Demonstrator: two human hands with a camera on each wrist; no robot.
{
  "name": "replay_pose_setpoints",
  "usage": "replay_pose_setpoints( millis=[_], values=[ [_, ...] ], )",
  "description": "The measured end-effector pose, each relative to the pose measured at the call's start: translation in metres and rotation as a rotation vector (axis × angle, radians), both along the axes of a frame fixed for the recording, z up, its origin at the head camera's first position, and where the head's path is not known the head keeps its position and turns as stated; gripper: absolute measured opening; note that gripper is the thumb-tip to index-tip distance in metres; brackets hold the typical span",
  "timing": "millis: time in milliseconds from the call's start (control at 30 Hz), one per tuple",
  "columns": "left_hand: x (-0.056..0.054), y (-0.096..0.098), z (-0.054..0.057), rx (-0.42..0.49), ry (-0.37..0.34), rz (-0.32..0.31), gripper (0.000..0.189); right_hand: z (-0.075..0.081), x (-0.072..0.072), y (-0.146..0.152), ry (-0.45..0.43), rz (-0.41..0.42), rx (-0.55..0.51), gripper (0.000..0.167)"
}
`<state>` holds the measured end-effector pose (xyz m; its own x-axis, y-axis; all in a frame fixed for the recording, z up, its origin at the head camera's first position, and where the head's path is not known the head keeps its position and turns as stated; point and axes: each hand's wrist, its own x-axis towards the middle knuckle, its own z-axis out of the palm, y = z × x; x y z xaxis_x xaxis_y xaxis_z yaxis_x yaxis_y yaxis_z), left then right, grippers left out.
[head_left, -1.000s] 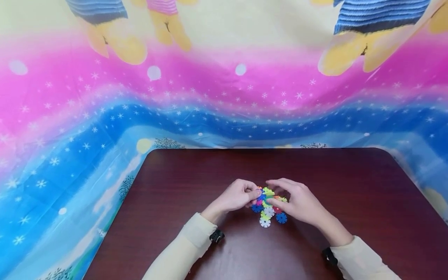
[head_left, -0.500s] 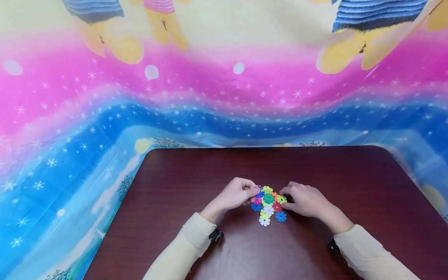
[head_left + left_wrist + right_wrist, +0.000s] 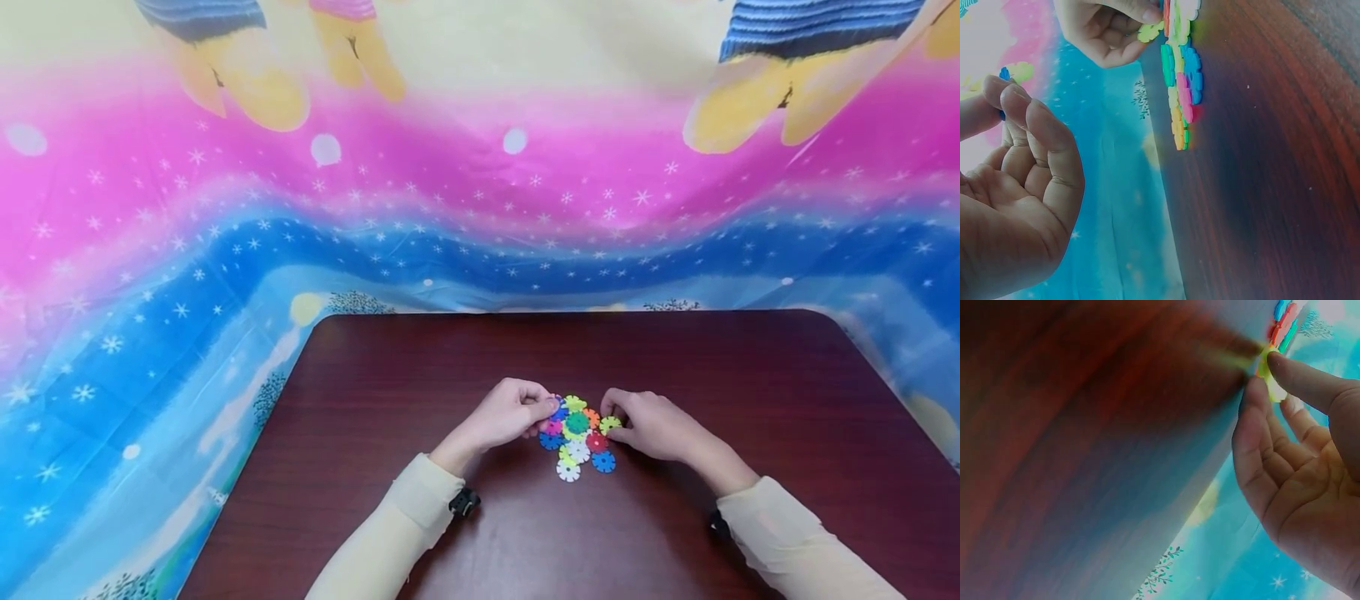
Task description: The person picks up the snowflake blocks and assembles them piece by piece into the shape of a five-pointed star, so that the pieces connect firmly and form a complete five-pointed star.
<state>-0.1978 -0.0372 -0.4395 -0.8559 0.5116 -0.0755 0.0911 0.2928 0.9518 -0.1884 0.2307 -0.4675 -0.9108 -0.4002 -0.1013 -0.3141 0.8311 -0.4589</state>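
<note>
Disc cluster (image 3: 577, 439) is lying on the table (image 3: 420, 358) between the grips, just right of the left grip (image 3: 513, 414) and just left of the right grip (image 3: 652, 425). Main change vs a second ago: right grip isn't reaching over the middle any more, it's working at the edge on its own side. That's leaving the green disc (image 3: 577, 423) uncovered, midway between grips. Right grip is clamping, thumb and fingers pinching a yellow-green disc (image 3: 609, 426) at the rim; right wrist view is backing that up. Left grip is staying put, thumb and fingertips pinching a small blue disc (image 3: 1004, 73); left wrist view is showing a yellow disc (image 3: 1020, 72) just behind it. Not seeing whether those two are joined to the rest. Red disc (image 3: 597, 441) is sitting just left of the right grip; lower blue disc (image 3: 603, 462) and lower white disc (image 3: 568, 471) are lying nearer the person than either grip. My read: both sides are being held now, so the build is probably being steadied or adjusted. Whether the right grip is pulling, pushing or just holding isn't showing.
</note>
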Motion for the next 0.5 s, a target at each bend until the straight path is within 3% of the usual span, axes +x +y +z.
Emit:
replay_pose_setpoints(
  millis=[133,500],
  values=[
    [-0.001,0.001,-0.002,-0.004,0.003,0.002,0.023,0.003,0.002,0.001,0.005,-0.025,-0.078,0.021],
    [-0.001,0.005,-0.004,0.008,-0.019,0.044,0.018,0.019,0.022,-0.005,0.163,-0.134,-0.214,0.019]
  ],
)
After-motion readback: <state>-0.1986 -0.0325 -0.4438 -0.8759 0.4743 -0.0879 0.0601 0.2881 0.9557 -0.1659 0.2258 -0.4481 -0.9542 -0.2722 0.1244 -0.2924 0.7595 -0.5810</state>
